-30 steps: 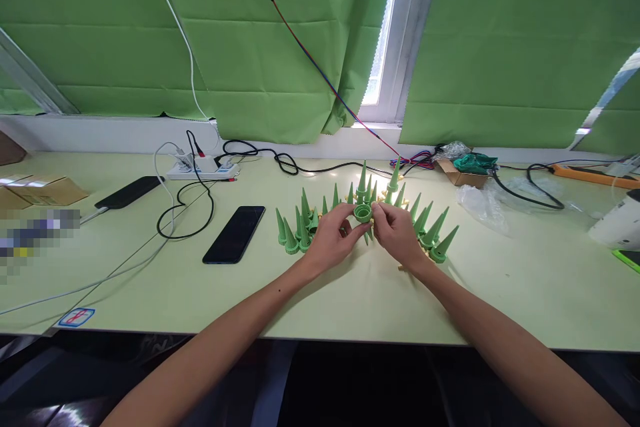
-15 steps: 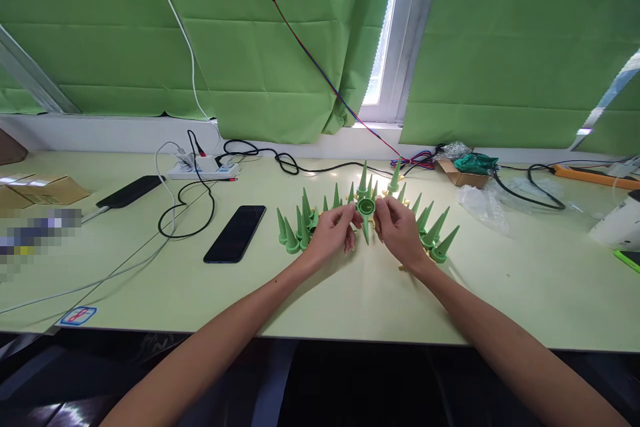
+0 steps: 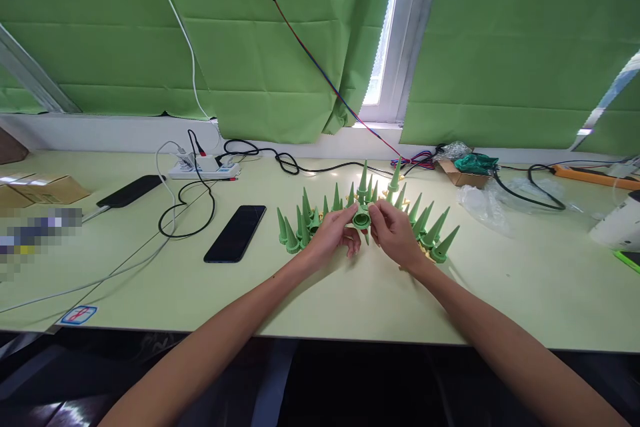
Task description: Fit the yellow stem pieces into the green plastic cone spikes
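Between my two hands is a green round piece [image 3: 361, 217], its hollow opening facing me. My left hand [image 3: 338, 232] pinches it from the left with thumb and index finger, the other fingers curled below. From the right, the closed fingers of my right hand [image 3: 391, 227] grip the same piece. A green tip shows just under it. Many green cone pieces [image 3: 291, 233] stand upright on the table to the left and behind my hands. More green cones [image 3: 435, 230] lean outward at the right, with small yellowish parts at their bases.
A black phone [image 3: 235, 233] lies left of my arms on the pale table [image 3: 320, 300]. Behind it are a power strip [image 3: 215, 172], looped cables and a black power bank [image 3: 131, 191]. At the back right sits a small cardboard box [image 3: 463, 175] beside clear plastic wrap [image 3: 483, 208].
The green piece has tilted and moved slightly down and left, its opening now lower. My right hand has shifted a little left with it, and my left fingers have curled differently.
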Demonstrator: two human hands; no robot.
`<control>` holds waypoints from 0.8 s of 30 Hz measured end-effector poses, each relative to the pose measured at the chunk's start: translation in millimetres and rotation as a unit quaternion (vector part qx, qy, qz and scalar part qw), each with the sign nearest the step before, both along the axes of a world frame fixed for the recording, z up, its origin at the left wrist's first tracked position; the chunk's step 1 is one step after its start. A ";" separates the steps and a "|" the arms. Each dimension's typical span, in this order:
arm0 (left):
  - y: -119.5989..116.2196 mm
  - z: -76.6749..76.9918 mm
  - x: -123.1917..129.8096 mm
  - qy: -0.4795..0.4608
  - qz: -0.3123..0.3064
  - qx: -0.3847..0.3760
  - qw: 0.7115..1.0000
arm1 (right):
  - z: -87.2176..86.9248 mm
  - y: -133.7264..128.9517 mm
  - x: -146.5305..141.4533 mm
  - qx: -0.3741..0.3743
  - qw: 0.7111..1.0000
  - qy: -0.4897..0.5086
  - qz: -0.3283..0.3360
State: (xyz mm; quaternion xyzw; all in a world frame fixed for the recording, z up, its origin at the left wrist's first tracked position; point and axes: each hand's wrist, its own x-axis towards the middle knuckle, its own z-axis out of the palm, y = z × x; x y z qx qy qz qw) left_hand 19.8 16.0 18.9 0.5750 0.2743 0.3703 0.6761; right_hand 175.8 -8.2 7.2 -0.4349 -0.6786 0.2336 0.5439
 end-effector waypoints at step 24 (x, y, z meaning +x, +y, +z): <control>-5.7 -8.1 -1.5 0.169 0.143 0.429 0.876 | 0.3 4.3 0.2 -0.010 0.997 -0.022 -0.067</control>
